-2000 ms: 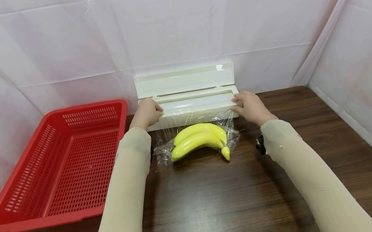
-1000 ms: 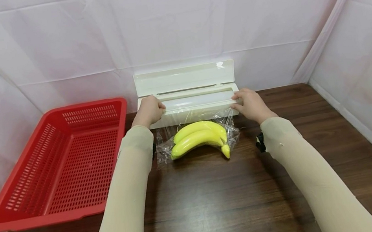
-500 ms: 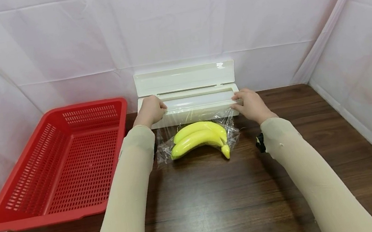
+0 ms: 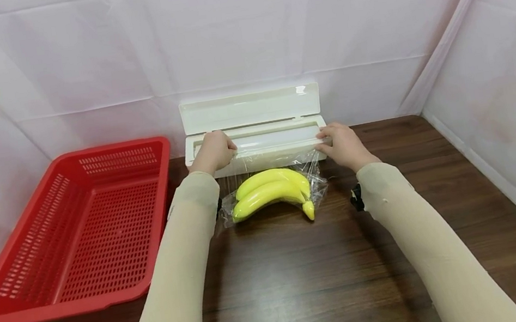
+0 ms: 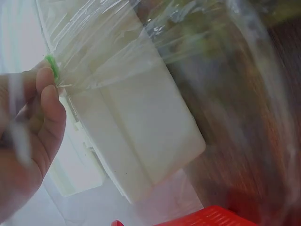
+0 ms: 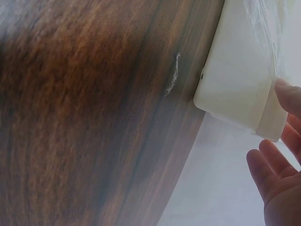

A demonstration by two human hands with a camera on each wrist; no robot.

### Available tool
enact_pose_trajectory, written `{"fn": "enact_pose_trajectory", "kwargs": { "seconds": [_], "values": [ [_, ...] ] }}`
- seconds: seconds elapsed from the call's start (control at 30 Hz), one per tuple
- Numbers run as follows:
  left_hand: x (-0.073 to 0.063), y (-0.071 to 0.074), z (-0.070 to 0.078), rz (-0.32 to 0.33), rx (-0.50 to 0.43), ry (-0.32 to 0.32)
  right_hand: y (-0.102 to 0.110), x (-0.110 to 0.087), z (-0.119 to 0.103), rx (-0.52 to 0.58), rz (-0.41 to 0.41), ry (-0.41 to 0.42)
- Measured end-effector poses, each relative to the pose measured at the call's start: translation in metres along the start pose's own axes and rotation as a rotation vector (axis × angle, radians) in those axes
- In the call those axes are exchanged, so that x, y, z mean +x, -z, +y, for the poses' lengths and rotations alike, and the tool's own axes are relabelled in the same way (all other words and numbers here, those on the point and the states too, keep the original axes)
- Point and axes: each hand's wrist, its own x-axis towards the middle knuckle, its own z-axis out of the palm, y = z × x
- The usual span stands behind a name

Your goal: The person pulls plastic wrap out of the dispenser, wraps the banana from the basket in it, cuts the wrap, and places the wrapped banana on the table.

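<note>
A white cling film dispenser box (image 4: 250, 108) stands at the back with its lid raised and a roll inside. My left hand (image 4: 218, 150) pinches a small green slide cutter (image 5: 52, 68) on the box's front rail, left of the middle. My right hand (image 4: 342, 146) grips the box's right end, thumb at the front edge and fingers over the top. Clear cling film (image 4: 315, 172) comes from the box and lies around a bunch of yellow bananas (image 4: 270, 195) just in front. In the left wrist view, the box front beyond the cutter shows bare of film.
A red perforated plastic basket (image 4: 71, 309) stands to the left on the dark wooden table (image 4: 276, 290). White cloth walls (image 4: 236, 37) close off the back and sides. A thin shred of film (image 6: 173, 77) lies on the table near the box.
My left hand has slid rightward along the box's front rail. My right hand keeps its place at the box's right end, and the bananas lie as before. The head view has shifted slightly.
</note>
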Motion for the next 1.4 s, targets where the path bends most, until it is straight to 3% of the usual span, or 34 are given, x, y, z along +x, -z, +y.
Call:
{"fn": "enact_pose_trajectory", "kwargs": {
  "seconds": [0.2, 0.53, 0.9, 1.2, 1.4],
  "values": [
    [0.001, 0.003, 0.001, -0.033, 0.013, 0.001, 0.000, 0.000, -0.001, 0.000, 0.002, -0.005],
    [0.000, 0.013, 0.002, -0.146, -0.012, -0.001, 0.002, 0.000, -0.002, -0.005, -0.006, -0.014],
    [-0.003, 0.027, 0.015, -0.321, 0.018, 0.074, 0.003, 0.002, 0.002, -0.003, -0.012, -0.024],
    [-0.002, 0.026, 0.012, -0.321, -0.020, 0.104, -0.002, 0.005, 0.004, 0.017, -0.038, -0.020],
    [-0.003, 0.026, 0.012, -0.306, -0.042, 0.086, 0.001, 0.005, 0.000, -0.007, -0.041, -0.019]
  ]
}}
